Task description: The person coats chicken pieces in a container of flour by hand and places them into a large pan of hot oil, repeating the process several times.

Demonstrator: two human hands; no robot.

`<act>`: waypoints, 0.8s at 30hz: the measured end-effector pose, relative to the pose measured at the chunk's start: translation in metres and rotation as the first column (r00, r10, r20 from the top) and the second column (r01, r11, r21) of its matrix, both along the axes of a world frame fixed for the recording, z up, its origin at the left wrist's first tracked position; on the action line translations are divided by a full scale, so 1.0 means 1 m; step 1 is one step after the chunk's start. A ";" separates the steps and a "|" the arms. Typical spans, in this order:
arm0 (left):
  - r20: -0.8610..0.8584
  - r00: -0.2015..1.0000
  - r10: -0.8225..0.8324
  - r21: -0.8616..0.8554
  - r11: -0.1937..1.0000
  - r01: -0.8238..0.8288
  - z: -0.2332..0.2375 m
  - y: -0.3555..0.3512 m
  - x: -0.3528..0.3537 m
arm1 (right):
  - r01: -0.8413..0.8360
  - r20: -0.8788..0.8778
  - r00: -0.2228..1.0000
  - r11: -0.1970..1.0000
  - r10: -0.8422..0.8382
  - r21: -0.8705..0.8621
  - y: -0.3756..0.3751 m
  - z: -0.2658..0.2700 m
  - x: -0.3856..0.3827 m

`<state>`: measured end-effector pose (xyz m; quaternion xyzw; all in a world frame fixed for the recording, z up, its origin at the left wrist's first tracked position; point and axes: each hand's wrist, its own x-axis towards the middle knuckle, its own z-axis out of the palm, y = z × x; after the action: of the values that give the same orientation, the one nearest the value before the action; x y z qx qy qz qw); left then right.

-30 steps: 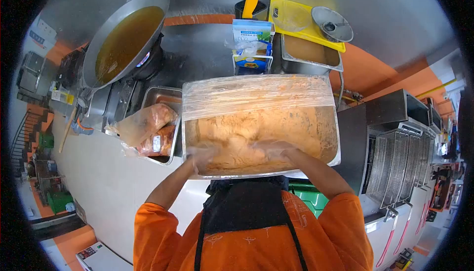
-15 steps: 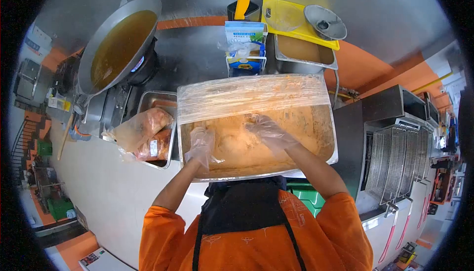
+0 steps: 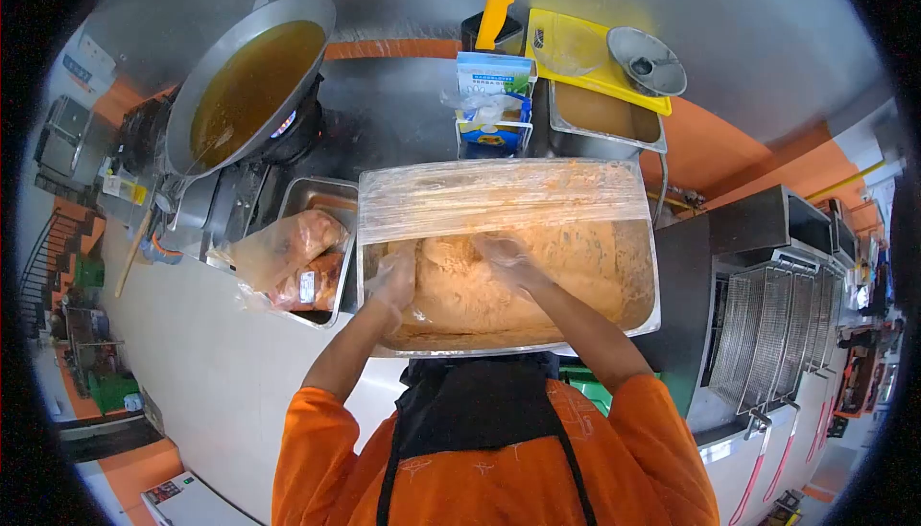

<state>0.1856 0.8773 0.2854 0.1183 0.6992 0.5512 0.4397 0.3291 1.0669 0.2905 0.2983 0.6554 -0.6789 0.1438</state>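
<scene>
Orange-tinted flour (image 3: 489,305) fills a large metal tray (image 3: 513,351) in front of me. Plastic wrap (image 3: 504,198) covers the far part of the tray. My left hand (image 3: 393,277), in a clear plastic glove, is down in the flour by the tray's left wall. My right hand (image 3: 508,262), gloved the same way, reaches into the flour near the edge of the wrap. Loose flour is heaped between the two hands. Flour and motion blur hide the fingers of both hands, so whether they hold anything does not show.
On the left, a smaller metal tray (image 3: 334,320) holds bagged raw meat (image 3: 312,272). Behind it, a wok of oil (image 3: 259,85) sits on a burner. A yellow-handled knife (image 3: 495,18) and a yellow board (image 3: 595,56) stand at the back. Fryer baskets (image 3: 767,329) are at right.
My right hand has moved left, closer to my left hand. The flour between them is heaped differently. The whole view has shifted slightly.
</scene>
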 end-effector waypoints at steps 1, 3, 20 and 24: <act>-0.280 0.950 -0.139 -0.147 0.984 0.101 -0.028 -0.002 -0.003 | 0.000 0.000 1.000 1.000 0.000 -0.003 -0.004 -0.005 -0.002; -0.482 0.824 -0.297 -0.311 0.938 0.155 -0.055 -0.002 -0.005 | -0.278 -0.176 0.860 0.729 0.479 0.625 -0.011 -0.029 -0.007; -0.381 0.922 -0.066 -0.037 0.998 0.056 -0.015 -0.015 -0.011 | -0.151 -0.138 0.973 0.960 0.187 0.237 -0.004 0.004 -0.003; -0.474 0.881 0.008 -0.088 0.995 -0.056 -0.070 -0.003 -0.001 | 0.107 0.018 0.994 0.987 -0.105 -0.123 -0.025 0.026 -0.016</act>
<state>0.1844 0.8743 0.2150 0.2156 0.8135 0.4777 0.2520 0.3133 1.0418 0.3163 0.3270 0.5943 -0.7232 0.1295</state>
